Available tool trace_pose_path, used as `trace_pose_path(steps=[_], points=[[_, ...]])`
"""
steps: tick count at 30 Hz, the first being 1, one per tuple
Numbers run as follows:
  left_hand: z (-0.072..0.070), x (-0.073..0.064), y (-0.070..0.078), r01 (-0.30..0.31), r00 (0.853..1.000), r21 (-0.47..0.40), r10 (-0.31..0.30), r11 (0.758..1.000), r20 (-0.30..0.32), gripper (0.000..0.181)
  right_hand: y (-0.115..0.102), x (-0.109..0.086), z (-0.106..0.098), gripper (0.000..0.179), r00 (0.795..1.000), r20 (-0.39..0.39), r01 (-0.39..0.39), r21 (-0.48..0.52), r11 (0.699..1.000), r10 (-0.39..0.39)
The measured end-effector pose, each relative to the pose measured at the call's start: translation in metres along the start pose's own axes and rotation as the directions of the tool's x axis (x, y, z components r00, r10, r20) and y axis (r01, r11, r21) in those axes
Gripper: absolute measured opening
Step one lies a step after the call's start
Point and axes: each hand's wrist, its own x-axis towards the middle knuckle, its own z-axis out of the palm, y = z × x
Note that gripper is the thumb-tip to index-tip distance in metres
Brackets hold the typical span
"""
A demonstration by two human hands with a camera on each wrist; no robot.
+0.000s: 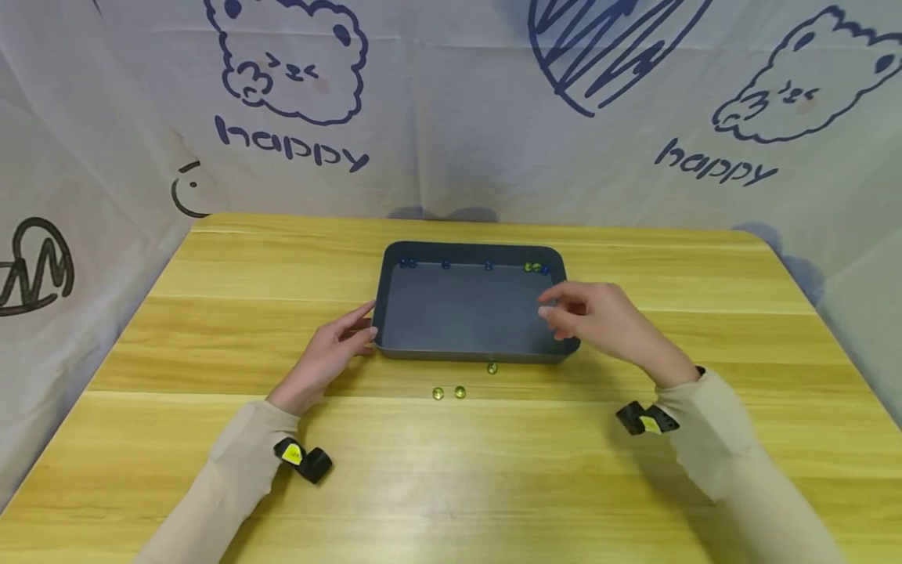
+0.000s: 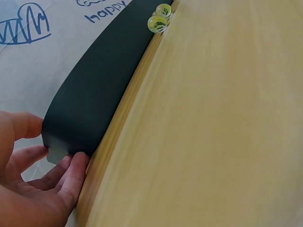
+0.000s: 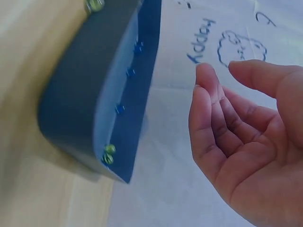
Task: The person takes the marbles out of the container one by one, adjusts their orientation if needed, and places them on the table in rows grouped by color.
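Observation:
A dark grey rectangular tray (image 1: 465,317) stands on the wooden table. My left hand (image 1: 331,356) holds its left end; in the left wrist view the thumb meets the wall's upper edge and the fingers (image 2: 75,172) curl by its base. Over the tray's right end hovers my right hand (image 1: 599,317), fingers loosely bent and the thumb (image 3: 260,78) apart from them, with nothing between. Several blue marbles (image 1: 445,265) line the inside of the far wall, and two yellow-green marbles (image 1: 532,267) sit in the far right corner.
Two yellow-green marbles (image 1: 449,392) lie on the table in front of the tray. Another yellow-green marble (image 1: 492,368) is close against its front wall. Behind the table (image 1: 395,486) hangs a white cloth (image 1: 451,117) with blue drawings.

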Motion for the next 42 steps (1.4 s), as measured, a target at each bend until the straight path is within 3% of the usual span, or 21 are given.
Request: trace_pose_path(steps=[17,31,42], points=[[0.000,-0.001,0.002,-0.016,1.000,0.003,0.016,1.000,0.005,0.053,0.007,0.047,-0.033,0.033,0.990,-0.128,-0.067,-0.120,0.991,0.052],[-0.001,-0.001,0.000,0.005,1.000,0.031,-0.005,1.000,0.001,0.053,0.023,0.096,-0.025,0.032,0.984,-0.106,-0.145,-0.031,0.989,0.141],[0.000,-0.002,0.001,-0.023,1.000,-0.002,0.023,1.000,0.008,0.053,0.030,0.112,-0.011,0.031,0.976,-0.069,-0.211,-0.026,0.977,0.208]])
